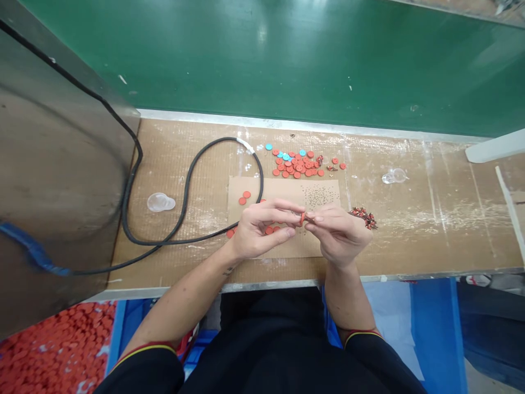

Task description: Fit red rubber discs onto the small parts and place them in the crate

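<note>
Between the fingertips of my left hand (262,227) is a small red disc (302,219), held on edge over the cardboard sheet (283,189). My right hand (340,230) is closed against the disc's other side, pinching a tiny part that its fingers mostly hide. Just right of that hand lies a pile of small dark red and metallic parts (365,218). Tiny specks (320,195) are scattered on the sheet behind the hands. A few loose red discs (245,197) rest near my left hand, some partly covered by it.
A heap of red discs (299,165) with some blue ones lies at the back. The black cable (186,186) loops across the bench's left side. Clear plastic pieces lie left (161,202) and right (394,175). Below the bench are blue bins (437,328) and many red discs (57,350).
</note>
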`<state>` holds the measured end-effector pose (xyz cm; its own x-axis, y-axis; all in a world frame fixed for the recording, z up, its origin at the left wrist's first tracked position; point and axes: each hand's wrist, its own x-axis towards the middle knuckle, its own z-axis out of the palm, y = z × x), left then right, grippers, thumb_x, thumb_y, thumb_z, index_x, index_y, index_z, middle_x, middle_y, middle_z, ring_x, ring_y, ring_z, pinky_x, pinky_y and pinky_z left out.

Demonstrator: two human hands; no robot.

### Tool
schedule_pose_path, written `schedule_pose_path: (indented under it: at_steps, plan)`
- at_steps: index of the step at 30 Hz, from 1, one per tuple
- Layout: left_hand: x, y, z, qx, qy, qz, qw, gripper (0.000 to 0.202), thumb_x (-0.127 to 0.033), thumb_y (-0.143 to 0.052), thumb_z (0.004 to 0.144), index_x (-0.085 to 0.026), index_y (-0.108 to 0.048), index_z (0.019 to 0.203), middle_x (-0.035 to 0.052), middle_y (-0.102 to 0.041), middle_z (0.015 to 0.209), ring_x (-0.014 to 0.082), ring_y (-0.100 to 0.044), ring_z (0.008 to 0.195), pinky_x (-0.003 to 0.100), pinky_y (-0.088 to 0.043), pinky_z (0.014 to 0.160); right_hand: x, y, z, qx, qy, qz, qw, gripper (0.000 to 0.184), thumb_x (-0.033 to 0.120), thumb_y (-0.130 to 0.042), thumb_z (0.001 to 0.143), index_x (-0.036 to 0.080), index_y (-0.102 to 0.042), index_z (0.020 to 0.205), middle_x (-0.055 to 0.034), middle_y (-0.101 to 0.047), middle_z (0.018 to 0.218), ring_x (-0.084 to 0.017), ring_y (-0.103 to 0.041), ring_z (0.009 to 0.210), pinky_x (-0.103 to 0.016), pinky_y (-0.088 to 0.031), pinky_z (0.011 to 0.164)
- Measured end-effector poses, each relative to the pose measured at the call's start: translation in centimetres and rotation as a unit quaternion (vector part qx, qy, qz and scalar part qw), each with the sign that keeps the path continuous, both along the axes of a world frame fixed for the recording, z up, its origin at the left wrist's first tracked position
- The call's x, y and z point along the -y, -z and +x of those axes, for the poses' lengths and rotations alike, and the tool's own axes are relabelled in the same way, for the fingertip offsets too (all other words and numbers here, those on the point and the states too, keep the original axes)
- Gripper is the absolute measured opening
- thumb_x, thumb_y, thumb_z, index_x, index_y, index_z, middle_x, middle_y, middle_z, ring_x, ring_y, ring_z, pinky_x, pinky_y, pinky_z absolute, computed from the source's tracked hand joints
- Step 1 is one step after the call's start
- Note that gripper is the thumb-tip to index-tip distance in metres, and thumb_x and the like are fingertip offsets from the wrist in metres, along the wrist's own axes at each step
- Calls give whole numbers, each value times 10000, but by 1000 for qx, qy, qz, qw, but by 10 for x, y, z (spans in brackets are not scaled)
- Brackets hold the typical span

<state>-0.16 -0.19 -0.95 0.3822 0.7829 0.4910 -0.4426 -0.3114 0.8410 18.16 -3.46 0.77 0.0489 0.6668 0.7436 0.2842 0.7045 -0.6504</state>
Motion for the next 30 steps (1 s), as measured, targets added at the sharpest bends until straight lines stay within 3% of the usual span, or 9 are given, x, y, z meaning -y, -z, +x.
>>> schedule_pose_path:
  at_steps: [8,18,25,30]
  plan:
    - [0,0,-1,-9,0,17,1000,321,-150,-790,915,-289,-808,1204,110,-801,1220,197,-815,1030,267,-700,892,-1,1,2,-5,-1,-9,1000,271,286,-860,914,362,-802,1167,16,-842,839,-181,-781,653,-315,-638,566]
    - [0,2,1,0,-5,32,999,382,-130,-786,913,-315,-790,1247,98,-797,1240,185,-813,1036,252,-695,895,-1,2,2,-6,2,-8,1000,299,244,-889,878,352,-805,1144,23,-835,820,-174,-765,636,-311,-626,564]
    - [-3,4,-1,-23,-7,20,1000,269,-185,-795,913,-274,-818,1166,113,-811,1177,199,-815,1025,277,-699,880,-1,3,2,13,24,-10,1000,133,276,-841,926,321,-802,1045,12,-827,800,-177,-776,640,-315,-636,555]
    - [-4,7,0,8,39,-15,999,268,-178,-774,926,-278,-810,1172,104,-792,1213,180,-808,1029,249,-689,866,-5,5,-5,1,30,8,1000,84,240,-821,931,292,-790,988,5,-826,806,-169,-783,669,-308,-646,599]
